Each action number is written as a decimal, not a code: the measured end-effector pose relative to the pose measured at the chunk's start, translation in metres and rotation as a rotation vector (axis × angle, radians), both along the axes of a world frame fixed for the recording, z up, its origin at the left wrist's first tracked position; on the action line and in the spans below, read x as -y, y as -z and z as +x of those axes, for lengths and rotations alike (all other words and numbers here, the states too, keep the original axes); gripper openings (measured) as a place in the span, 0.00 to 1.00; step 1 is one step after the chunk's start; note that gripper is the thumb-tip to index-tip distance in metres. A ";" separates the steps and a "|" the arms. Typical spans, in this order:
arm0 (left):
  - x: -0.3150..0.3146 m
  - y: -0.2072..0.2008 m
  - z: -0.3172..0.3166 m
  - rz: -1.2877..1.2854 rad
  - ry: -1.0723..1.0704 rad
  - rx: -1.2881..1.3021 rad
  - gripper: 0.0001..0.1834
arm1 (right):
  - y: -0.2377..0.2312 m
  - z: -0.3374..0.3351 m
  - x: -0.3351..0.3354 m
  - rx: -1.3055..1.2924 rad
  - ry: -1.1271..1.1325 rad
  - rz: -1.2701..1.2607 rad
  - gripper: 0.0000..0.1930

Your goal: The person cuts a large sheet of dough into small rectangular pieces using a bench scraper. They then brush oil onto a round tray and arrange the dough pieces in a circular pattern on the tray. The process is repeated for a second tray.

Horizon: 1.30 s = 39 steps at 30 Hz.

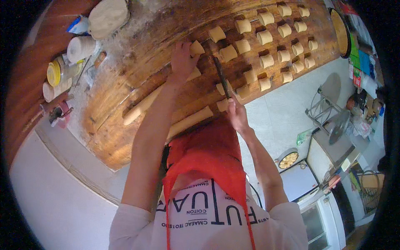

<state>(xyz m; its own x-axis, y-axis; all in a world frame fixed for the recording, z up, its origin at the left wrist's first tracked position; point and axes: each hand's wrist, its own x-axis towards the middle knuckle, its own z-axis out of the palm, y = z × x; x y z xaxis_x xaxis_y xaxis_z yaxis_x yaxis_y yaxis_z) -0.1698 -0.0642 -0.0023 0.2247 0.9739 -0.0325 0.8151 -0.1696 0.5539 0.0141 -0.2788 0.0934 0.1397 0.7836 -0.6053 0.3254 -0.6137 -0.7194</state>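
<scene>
My left hand has its fingers closed against a short cut piece of dough on the wooden worktable. In my right hand is the handle of a long dark knife, its blade pointing away from me across the board. A dough log runs under my left forearm. Nearer my body lies a second dough log. Several cut dough pieces stand in loose rows to the right of the knife. A few more, such as one dough piece, sit close to my right hand.
Flour dusts the table's left part. A pale, flat rounded mass, a white tub and a yellow-lidded jar stand at the far left. At the right end is a round tray. A stool stands on the floor, right.
</scene>
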 end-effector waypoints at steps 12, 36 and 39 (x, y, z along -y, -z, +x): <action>0.072 0.002 -0.068 -0.121 -0.168 0.186 0.10 | 0.003 -0.099 -0.048 0.138 -0.256 -0.044 0.27; 0.095 0.000 -0.117 -0.215 -0.226 0.128 0.15 | 0.001 -0.151 -0.031 0.184 -0.357 -0.079 0.28; 0.093 -0.009 -0.118 -0.312 -0.237 0.192 0.15 | -0.001 -0.151 -0.029 0.253 -0.286 0.120 0.28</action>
